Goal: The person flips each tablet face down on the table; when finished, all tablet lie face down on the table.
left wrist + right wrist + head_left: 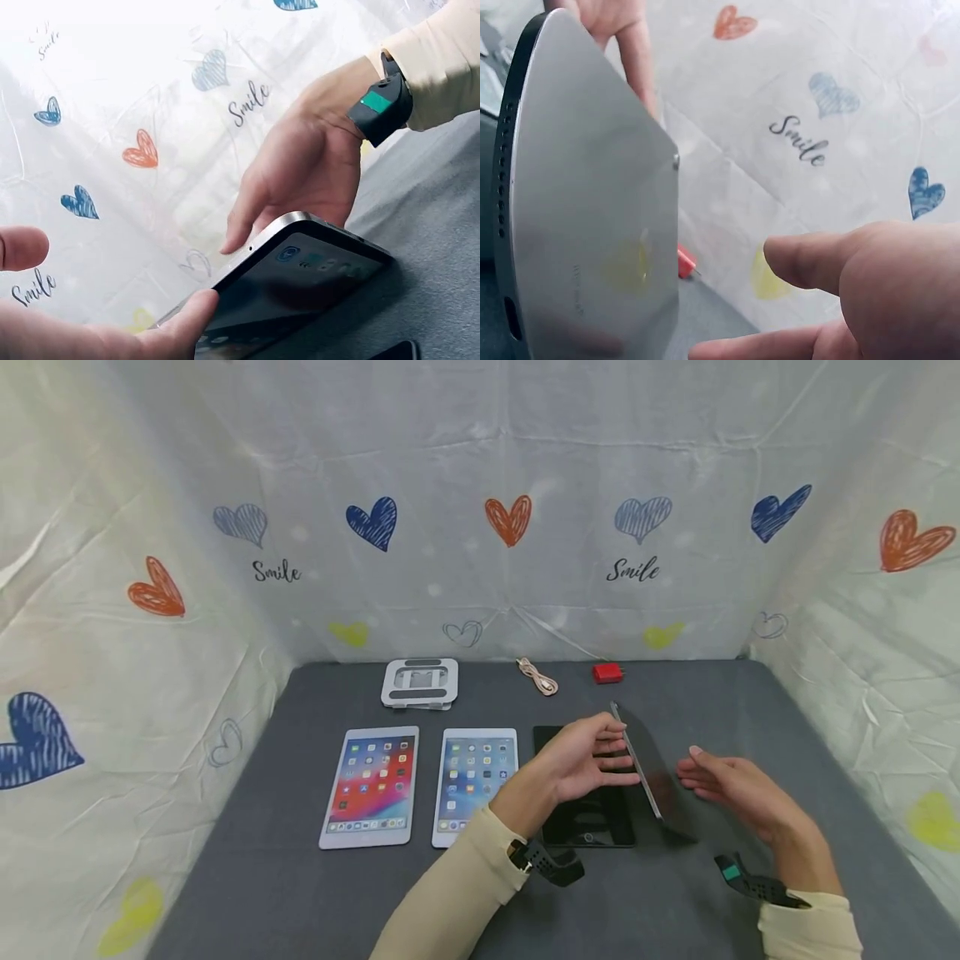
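A silver-backed tablet (637,764) stands tilted up on edge, its lit screen (292,281) facing my left hand. My left hand (588,760) has its fingers extended and spread, with fingertips touching the screen side near the upper edge. My right hand (738,789) is held apart from the tablet's smooth back (592,187), thumb and fingers separated and nothing between them. Beneath my left hand, a black tablet (588,822) with a dark screen lies flat on the grey table, partly hidden by the hand and wrist.
Two white tablets (372,787) (477,777) lie lit to the left. Behind them are a folded silver stand (420,683), a coiled cable (537,677) and a red charger plug (607,672). A heart-printed curtain (480,585) borders the grey table (277,893) at the back and sides.
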Demonstrator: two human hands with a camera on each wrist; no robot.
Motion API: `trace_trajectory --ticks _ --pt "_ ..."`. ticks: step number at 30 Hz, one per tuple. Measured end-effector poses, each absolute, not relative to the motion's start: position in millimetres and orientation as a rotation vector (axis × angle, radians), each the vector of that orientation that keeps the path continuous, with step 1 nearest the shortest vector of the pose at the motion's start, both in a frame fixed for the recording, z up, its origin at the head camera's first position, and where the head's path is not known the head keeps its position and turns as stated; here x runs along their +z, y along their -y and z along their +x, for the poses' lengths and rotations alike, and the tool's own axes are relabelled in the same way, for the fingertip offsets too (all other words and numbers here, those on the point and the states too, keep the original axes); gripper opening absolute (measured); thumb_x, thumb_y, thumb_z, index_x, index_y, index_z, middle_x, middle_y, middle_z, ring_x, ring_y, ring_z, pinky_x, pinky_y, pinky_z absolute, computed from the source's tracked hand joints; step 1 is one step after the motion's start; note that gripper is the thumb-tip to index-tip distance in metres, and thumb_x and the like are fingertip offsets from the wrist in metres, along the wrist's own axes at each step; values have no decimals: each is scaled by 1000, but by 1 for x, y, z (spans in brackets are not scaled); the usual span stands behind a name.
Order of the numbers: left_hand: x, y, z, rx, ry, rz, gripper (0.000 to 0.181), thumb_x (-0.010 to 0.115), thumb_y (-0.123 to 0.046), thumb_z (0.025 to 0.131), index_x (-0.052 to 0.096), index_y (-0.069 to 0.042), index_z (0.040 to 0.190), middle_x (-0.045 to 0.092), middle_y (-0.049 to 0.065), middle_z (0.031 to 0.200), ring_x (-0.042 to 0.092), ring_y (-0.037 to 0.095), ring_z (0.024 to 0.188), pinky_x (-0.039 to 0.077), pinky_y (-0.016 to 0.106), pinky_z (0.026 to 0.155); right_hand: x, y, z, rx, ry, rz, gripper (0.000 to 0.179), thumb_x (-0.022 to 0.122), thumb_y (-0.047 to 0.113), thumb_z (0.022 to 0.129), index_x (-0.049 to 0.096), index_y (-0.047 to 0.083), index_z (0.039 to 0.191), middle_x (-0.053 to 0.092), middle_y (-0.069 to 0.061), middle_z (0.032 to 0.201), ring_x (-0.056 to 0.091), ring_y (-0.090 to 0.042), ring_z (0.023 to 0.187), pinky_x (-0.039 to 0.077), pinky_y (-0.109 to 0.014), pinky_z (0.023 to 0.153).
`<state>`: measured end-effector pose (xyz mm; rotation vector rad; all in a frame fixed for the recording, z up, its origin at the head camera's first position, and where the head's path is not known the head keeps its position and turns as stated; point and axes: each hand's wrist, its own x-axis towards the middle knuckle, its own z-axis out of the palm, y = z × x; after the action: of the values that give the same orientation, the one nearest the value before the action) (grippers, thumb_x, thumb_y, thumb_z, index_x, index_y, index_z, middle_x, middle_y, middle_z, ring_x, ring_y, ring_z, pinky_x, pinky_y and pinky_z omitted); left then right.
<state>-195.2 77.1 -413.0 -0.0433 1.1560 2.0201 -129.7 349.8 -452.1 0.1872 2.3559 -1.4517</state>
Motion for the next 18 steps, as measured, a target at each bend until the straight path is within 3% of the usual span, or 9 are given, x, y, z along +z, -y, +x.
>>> trace_trajectory --ticks 4,8,12,18 --pt "-421 -80 -195 2016 -1158 -68 42 63 -17 101 59 3 137 52 17 139 54 42 128 48 68 120 -457 -355 -126 -1480 -2343 193 83 35 55 119 41 -18 158 46 -37 164 59 -39 146 60 -23 105" --pt "-428 -84 -195 2017 -1161 -85 44 64 -17 100 58 3 138 52 19 143 53 43 130 47 69 121 -460 -360 -123 -1521 -2332 186 82 34 52 119 39 -20 158 44 -38 164 68 -11 132 60 -19 103" --pt "-437 -88 -195 2011 -1149 -99 44 63 -17 99 58 3 138 52 18 140 52 44 131 45 70 122 -463 -368 -119 -1549 -2339 199 78 34 47 121 39 -22 157 43 -40 164 64 11 116 59 -16 100" --pt "-451 -96 -197 1988 -1124 -93 22 63 -16 98 63 -4 115 54 12 119 56 39 118 44 72 122 -464 -381 -114 -1539 -2353 256 79 33 47 121 37 -22 158 43 -39 164 62 16 110 60 -15 97"
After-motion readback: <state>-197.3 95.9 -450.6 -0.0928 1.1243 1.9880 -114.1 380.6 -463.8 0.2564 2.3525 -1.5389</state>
